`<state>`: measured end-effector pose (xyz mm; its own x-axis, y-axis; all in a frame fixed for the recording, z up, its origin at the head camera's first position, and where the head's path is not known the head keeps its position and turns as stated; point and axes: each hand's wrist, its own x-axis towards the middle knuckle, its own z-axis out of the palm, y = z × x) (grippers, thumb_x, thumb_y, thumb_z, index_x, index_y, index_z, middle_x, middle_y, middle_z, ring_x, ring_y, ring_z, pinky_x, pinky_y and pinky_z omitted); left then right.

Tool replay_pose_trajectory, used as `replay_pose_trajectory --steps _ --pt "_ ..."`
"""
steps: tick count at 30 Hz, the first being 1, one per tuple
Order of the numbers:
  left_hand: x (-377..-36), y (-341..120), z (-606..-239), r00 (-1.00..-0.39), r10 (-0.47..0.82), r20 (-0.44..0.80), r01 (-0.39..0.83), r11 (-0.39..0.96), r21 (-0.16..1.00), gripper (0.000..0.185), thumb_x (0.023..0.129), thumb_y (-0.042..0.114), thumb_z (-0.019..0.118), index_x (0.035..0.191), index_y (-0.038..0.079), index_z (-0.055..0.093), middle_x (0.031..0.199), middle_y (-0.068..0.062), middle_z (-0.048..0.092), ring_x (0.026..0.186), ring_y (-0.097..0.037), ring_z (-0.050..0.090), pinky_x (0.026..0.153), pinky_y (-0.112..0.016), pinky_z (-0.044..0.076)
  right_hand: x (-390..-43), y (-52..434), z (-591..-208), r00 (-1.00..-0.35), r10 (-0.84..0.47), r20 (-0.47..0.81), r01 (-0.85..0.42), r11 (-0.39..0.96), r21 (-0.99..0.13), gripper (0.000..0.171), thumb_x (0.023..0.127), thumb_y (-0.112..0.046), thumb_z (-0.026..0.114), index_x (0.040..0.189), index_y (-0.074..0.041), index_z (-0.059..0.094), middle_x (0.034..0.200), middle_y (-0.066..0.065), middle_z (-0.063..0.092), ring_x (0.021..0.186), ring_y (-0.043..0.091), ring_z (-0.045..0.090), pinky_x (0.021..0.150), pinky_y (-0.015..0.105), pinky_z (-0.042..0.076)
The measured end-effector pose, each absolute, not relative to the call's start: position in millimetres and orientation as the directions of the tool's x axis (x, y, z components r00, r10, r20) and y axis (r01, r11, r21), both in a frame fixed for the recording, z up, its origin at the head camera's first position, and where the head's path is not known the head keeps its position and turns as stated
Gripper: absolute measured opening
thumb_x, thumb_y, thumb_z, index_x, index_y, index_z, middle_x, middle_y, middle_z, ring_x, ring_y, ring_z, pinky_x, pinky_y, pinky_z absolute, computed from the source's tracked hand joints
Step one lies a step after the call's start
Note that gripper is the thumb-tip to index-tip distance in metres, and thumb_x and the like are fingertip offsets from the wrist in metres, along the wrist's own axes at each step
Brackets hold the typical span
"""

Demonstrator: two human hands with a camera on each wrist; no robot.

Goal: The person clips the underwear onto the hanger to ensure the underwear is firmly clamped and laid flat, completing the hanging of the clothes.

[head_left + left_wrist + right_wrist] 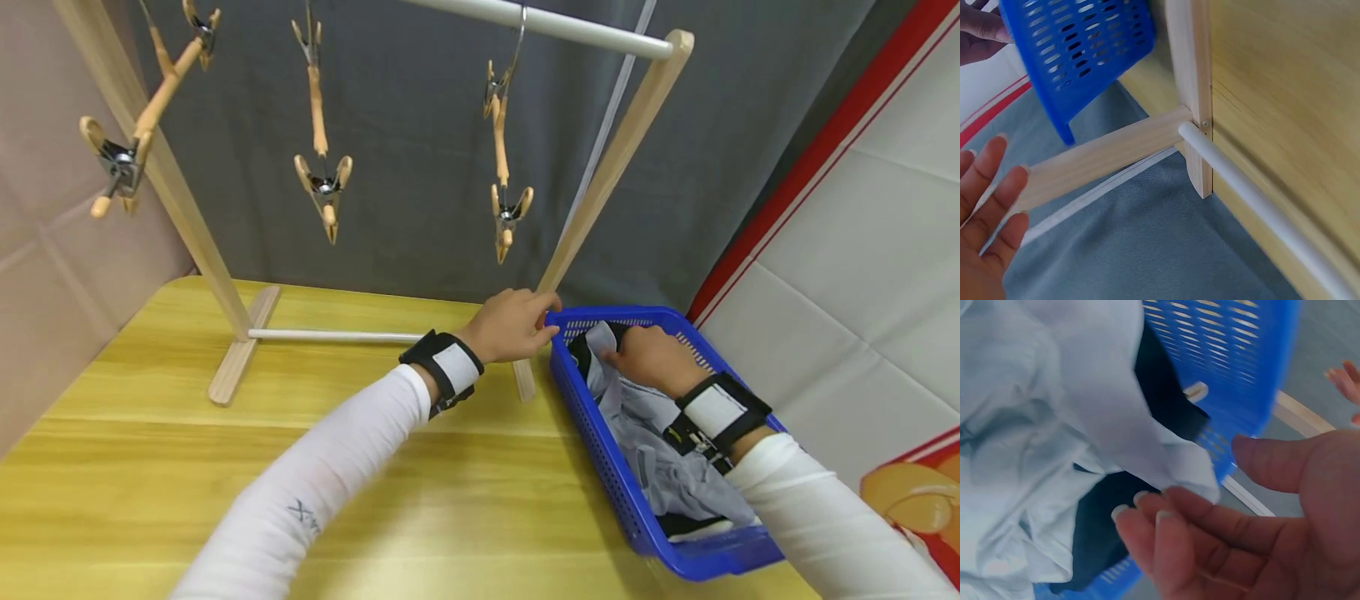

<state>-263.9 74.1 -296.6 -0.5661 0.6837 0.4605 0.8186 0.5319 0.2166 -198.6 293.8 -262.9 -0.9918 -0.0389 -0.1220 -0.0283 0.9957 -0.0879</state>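
My left hand (pixel 513 325) hovers beside the near-left rim of the blue basket (pixel 600 471), its fingers apart and holding nothing. In the left wrist view, the fingers (pixel 999 200) are loosely spread near a wooden upright. My right hand (pixel 660 360) is inside the basket, over a crumpled light grey garment (pixel 637 421). Seen from the right wrist, its fingers (pixel 1172 550) are bent at the edge of the pale cloth, while the thumb stands away from them. Black cloth (pixel 1107 519) lies under the pale one.
A wooden rack stands on the yellow wood-grain table (pixel 420 492), with a white top rail (pixel 570 27) and a white lower bar (pixel 337 336). Three clip hangers hang from it, including a right one (pixel 501 150) and a middle one (pixel 317 112). A wooden upright (pixel 615 167) rises behind the basket.
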Motion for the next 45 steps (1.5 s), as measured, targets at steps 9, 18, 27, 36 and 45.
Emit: replay_pose_trajectory --steps 9,18,27,36,45 --pt "-260 87 -293 -0.567 0.719 0.402 0.819 0.546 0.178 0.028 0.093 0.031 0.06 0.116 0.014 0.062 0.085 0.005 0.066 0.063 -0.008 0.056 0.056 -0.024 0.045 -202 293 -286 -0.987 0.1 -0.128 0.108 0.993 -0.057 0.048 0.089 -0.043 0.063 0.081 0.004 0.065 0.073 0.019 0.063 0.067 0.037 0.063 0.054 0.049 0.051" --pt "-253 103 -297 -0.622 0.688 0.375 0.781 0.583 0.224 0.034 0.095 0.042 0.054 0.12 0.019 0.06 0.077 0.008 0.061 0.063 -0.008 0.056 0.05 -0.025 0.043 -202 299 -302 -0.99 0.113 -0.083 0.12 0.99 -0.074 0.048 0.087 -0.04 0.066 0.085 0.008 0.064 0.08 0.029 0.063 0.07 0.044 0.063 0.053 0.053 0.049" --pt "-242 121 -303 -0.665 0.647 0.373 0.747 0.593 0.301 0.027 0.098 0.036 0.052 0.115 0.017 0.063 0.095 0.006 0.068 0.077 -0.01 0.062 0.055 -0.025 0.046 -199 311 -304 -0.996 0.086 -0.02 0.088 0.988 -0.129 0.023 0.088 -0.017 0.057 0.083 0.004 0.062 0.083 0.029 0.063 0.071 0.043 0.063 0.048 0.049 0.047" --pt "-240 127 -307 -0.74 0.563 0.367 0.666 0.542 0.513 0.037 0.1 0.045 0.044 0.109 0.016 0.065 0.074 0.008 0.06 0.066 -0.007 0.055 0.057 -0.021 0.043 -190 302 -281 -0.99 -0.033 0.135 -0.058 0.981 -0.187 0.017 0.087 -0.006 0.052 0.071 -0.001 0.052 0.064 0.013 0.053 0.057 0.031 0.055 0.047 0.038 0.042" --pt "-238 133 -306 -0.821 0.505 0.267 0.464 0.317 0.827 0.064 0.097 0.052 0.048 0.141 0.006 0.038 0.082 -0.003 0.066 0.063 -0.017 0.063 0.056 -0.025 0.046 -179 289 -269 -0.954 -0.159 0.252 -0.209 0.961 -0.183 0.029 0.094 -0.011 0.057 0.068 -0.004 0.047 0.055 0.006 0.042 0.046 0.022 0.048 0.041 0.034 0.037"
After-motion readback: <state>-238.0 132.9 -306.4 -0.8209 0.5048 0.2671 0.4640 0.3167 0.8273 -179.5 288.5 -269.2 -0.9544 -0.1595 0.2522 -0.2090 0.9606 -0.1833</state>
